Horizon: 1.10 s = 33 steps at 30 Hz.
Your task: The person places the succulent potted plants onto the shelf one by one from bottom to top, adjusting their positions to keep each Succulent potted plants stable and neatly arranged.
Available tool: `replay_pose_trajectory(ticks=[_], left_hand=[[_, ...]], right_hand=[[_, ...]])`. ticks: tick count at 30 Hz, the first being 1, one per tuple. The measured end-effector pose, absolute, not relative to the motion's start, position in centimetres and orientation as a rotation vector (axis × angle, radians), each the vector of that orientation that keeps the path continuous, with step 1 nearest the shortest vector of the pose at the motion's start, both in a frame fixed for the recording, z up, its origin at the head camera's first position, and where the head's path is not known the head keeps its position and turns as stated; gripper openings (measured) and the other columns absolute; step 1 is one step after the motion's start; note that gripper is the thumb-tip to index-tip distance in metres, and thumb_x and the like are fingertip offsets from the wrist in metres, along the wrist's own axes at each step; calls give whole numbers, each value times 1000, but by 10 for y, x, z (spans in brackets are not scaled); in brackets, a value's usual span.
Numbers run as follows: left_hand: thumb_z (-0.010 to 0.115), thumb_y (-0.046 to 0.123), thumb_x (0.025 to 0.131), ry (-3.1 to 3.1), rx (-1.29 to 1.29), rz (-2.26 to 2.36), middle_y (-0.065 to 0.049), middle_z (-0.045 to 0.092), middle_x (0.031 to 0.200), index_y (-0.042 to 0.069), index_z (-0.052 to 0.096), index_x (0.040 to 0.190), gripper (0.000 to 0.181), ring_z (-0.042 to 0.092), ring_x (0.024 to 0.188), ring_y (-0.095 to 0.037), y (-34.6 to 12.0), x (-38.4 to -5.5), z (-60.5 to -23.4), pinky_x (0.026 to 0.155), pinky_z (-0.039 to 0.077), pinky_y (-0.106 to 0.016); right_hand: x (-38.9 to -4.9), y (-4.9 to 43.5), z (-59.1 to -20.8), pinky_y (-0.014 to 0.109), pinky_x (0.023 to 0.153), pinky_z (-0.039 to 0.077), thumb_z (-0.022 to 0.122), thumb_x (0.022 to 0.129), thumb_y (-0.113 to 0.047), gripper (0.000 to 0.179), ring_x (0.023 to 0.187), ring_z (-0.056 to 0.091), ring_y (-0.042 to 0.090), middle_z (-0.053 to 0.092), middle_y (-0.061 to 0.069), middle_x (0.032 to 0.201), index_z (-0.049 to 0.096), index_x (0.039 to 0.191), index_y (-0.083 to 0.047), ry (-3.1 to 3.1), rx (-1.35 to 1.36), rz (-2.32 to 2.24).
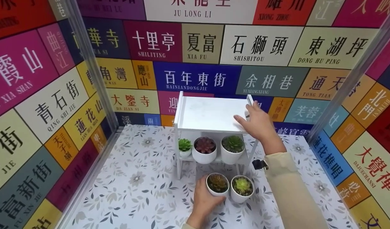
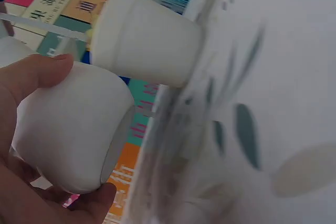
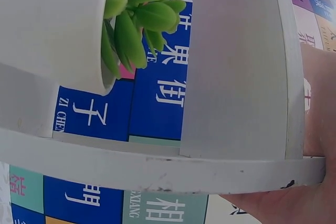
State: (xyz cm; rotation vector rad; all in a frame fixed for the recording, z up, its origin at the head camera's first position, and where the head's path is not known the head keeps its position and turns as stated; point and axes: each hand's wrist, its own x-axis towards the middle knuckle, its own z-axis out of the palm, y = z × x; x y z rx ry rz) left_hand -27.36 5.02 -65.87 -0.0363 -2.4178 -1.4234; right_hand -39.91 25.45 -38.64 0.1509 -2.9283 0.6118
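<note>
My left hand [image 1: 203, 197] grips a white pot with a brownish succulent [image 1: 217, 183] in front of the shelf. The left wrist view shows thumb and fingers round the held pot [image 2: 76, 127], with part of its underside visible. Close to its right stands a white pot with a yellow-green succulent [image 1: 242, 188] on the cloth. My right hand [image 1: 261, 122] holds the upper right side of a small white two-tier shelf [image 1: 210, 111]. In the right wrist view, that hand [image 3: 315, 129] is at the end of the shelf's frame, partly cut off.
On the lower tier sit a small green succulent [image 1: 184, 145], a dark red succulent [image 1: 204, 149] and a larger green succulent [image 1: 233, 148], all in white pots. A floral cloth [image 1: 131, 190] covers the table. Walls with colourful Chinese signs [image 1: 198, 78] enclose the back and sides.
</note>
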Motion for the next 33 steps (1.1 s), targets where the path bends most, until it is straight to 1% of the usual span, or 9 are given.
replay_pose_trajectory(ticks=[4,9,15,20,25,33], left_hand=[[101,30,50,-2393,-27,-1415,-6,67,118,9,63,136,96,66,109,-25,45,-269,-641,97,56,-45],[102,29,50,-2357,-2,-1440,-10,67,122,6,61,140,101,65,111,-29,36,-264,-624,96,54,-49],[101,30,53,-2349,33,-1444,-8,65,125,11,60,144,102,64,115,-27,29,-263,-610,99,53,-48],[101,29,51,-2294,35,-1460,-6,64,124,12,61,142,101,63,114,-25,23,-261,-601,99,54,-49],[101,28,49,-2256,47,-1497,-4,64,122,15,63,139,99,63,112,-22,19,-258,-590,100,54,-47],[101,28,50,-2182,42,-1512,-4,63,123,16,61,141,100,62,113,-22,12,-257,-568,101,54,-48]], right_hand=[[-398,256,-386,68,127,22,46,99,-78,102,161,18,50,8,25,177,27,168,-5,-2931,149,620],[-398,256,-387,69,127,21,46,98,-78,103,161,18,51,7,26,177,27,168,-4,-2938,151,617],[-398,254,-386,68,127,22,46,99,-77,101,160,19,52,8,28,176,28,167,-4,-2931,165,616],[-398,255,-385,68,127,24,47,100,-74,99,159,21,53,9,29,175,29,167,-3,-2927,172,613],[-399,255,-385,69,126,25,47,99,-77,102,159,21,53,9,28,176,28,167,-4,-2928,174,606],[-400,255,-386,69,126,25,47,99,-76,101,159,21,53,9,28,176,29,167,-3,-2920,188,603]])
